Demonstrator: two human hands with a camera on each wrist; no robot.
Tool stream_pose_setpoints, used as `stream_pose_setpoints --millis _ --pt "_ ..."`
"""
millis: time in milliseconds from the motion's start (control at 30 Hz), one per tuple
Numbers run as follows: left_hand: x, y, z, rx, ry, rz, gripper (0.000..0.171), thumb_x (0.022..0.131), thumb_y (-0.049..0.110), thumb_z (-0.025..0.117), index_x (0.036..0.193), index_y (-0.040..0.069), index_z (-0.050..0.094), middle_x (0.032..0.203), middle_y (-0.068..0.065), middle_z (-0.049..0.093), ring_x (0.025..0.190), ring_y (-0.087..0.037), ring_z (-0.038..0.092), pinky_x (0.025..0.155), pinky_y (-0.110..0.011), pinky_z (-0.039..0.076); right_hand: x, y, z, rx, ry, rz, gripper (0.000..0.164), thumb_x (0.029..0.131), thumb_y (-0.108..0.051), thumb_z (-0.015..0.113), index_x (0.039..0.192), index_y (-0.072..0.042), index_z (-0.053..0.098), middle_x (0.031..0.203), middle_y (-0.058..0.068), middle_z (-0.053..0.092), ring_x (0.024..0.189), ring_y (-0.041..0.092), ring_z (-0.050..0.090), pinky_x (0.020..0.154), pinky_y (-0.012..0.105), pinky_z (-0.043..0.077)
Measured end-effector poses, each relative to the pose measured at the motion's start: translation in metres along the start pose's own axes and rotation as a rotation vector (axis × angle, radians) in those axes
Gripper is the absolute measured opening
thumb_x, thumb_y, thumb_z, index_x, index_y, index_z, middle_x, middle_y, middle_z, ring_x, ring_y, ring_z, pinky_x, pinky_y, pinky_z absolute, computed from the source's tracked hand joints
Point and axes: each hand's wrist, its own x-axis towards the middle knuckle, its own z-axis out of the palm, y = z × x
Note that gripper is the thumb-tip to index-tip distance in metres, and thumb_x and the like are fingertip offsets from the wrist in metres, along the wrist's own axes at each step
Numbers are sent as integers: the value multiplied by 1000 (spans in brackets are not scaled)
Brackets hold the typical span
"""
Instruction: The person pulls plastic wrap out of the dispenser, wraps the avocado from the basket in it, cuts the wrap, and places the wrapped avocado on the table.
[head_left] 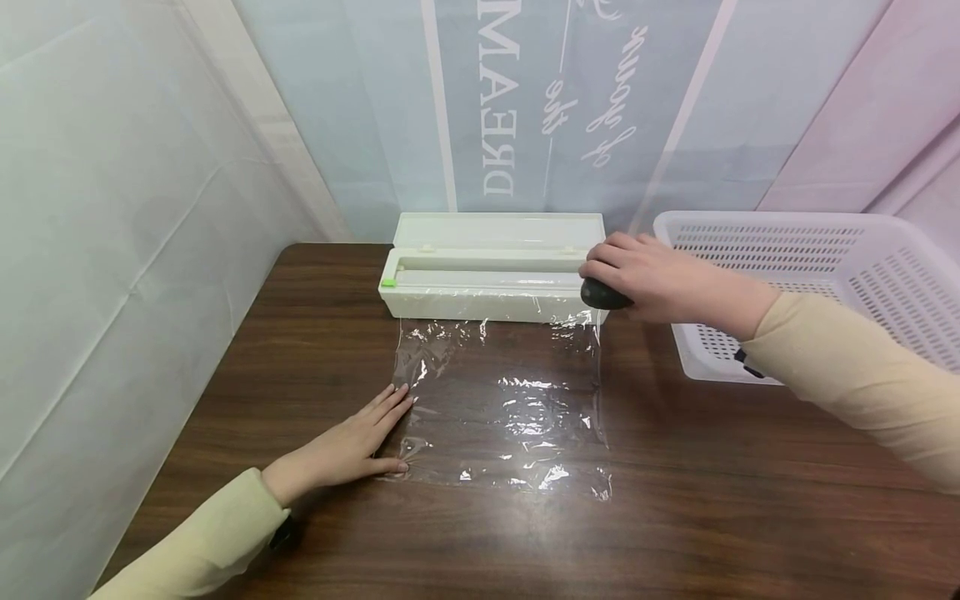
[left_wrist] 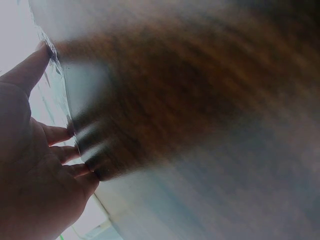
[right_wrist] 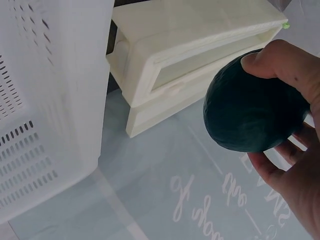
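A brown wood table (head_left: 720, 517) lies under it all. Closest is the left hand (head_left: 345, 446). Its fingers and thumb are straight and spread out, and their tips touch the left edge of a sheet of clear plastic wrap (head_left: 480, 417). It grips nothing. The wrap lies shiny and a bit wrinkled on the table and goes back up over the front of a long white box (head_left: 491, 252).

The right hand (head_left: 660, 279) is by the right end of that box. Its thumb and fingers curl round a dark green round thing (right_wrist: 255, 110), which is held up. The box has its lid (head_left: 498, 231) up at the back, a white roll (head_left: 480, 277) inside and a bright green bit (head_left: 388, 282) at its left end. A white basket (head_left: 765, 219) with holes sits to the right. Behind stands a pale blue cloth (head_left: 382, 108) with white letters.
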Motion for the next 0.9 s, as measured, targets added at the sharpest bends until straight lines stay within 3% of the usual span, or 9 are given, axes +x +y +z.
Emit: stream_pose_setpoints --millis 300,633,900 --pt "0 0 1 5 1 -2 86 83 51 58 142 -2 25 149 -18 16 136 -35 13 107 -46 24 3 -8 3 10 -17 -11 52 63 -12 80 109 -4 55 102 12 54 95 32 48 68 46 43" --pt "0 -2 3 7 10 3 87 83 54 56 142 -2 25 149 -17 16 136 -34 13 107 -46 25 7 -14 9 12 -42 -20 58 60 -6 80 112 -3 56 105 12 53 99 33 47 77 48 43" --pt "0 -1 2 4 16 10 86 83 52 58 141 -3 25 149 -18 17 136 -35 14 107 -46 25 13 -22 13 37 -47 -44 63 56 -6 82 113 -5 55 106 11 52 100 32 46 74 48 44"
